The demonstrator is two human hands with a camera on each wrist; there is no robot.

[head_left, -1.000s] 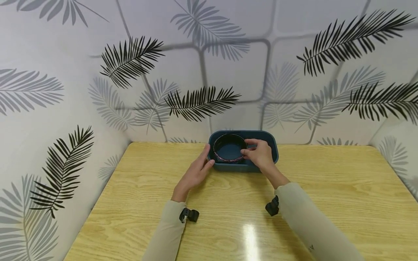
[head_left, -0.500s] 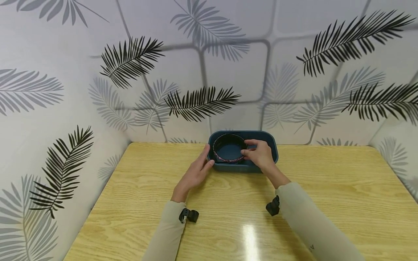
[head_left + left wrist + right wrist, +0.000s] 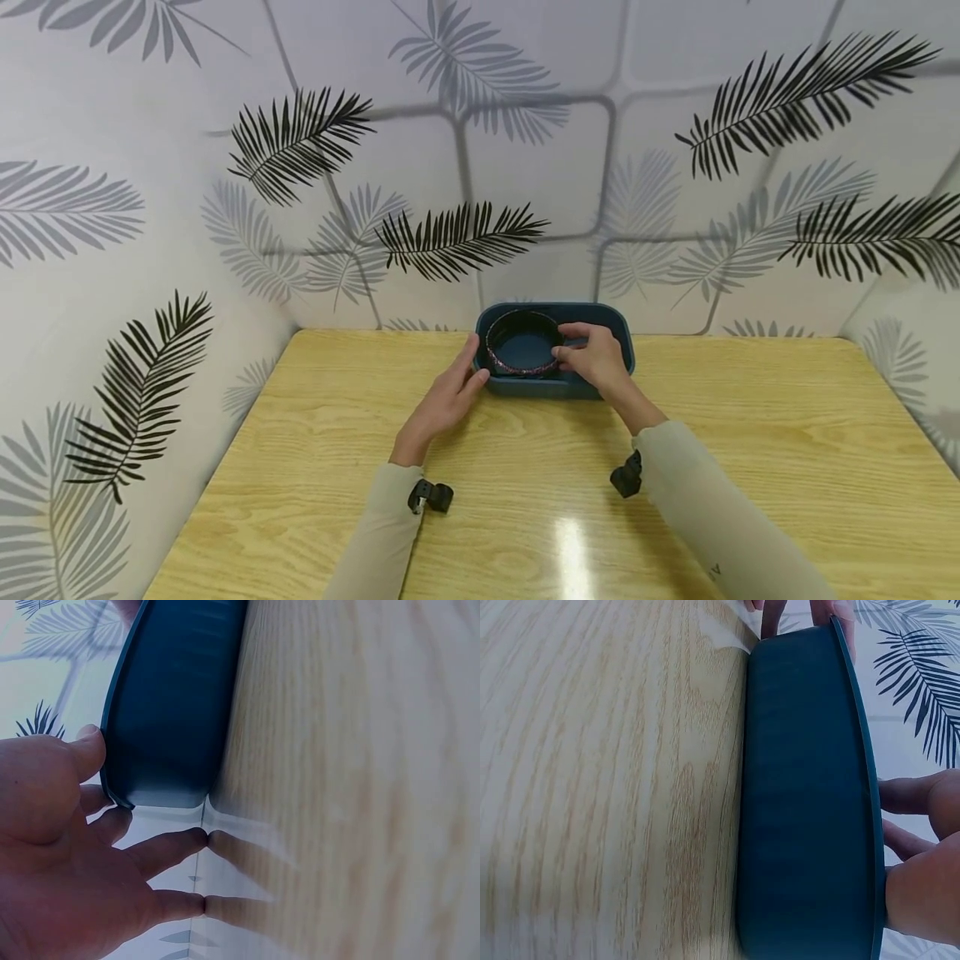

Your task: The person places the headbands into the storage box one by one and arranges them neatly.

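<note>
A dark blue oblong tray (image 3: 618, 364) stands on the table against the wall. Inside its left half sits a dark round band (image 3: 517, 368) with a glittery pinkish rim; its exact kind is unclear. My right hand (image 3: 596, 357) reaches into the tray and pinches the band's right side between thumb and fingers. At the tray's left end lies my left hand (image 3: 444, 398), fingers extended. The left wrist view shows its thumb (image 3: 88, 750) touching the tray's rim and two splayed fingers reaching the tabletop. In the right wrist view, the tray wall hides the right fingertips and the band.
A light wooden table (image 3: 360, 467) spreads in front of and beside the tray. Directly behind it rises a pale wall (image 3: 525, 183) patterned with leaves, which continues along the left side. Small black cameras (image 3: 626, 477) are strapped at both wrists.
The head view has shifted very slightly. Both hands, the band and the tray show no clear movement of their own.
</note>
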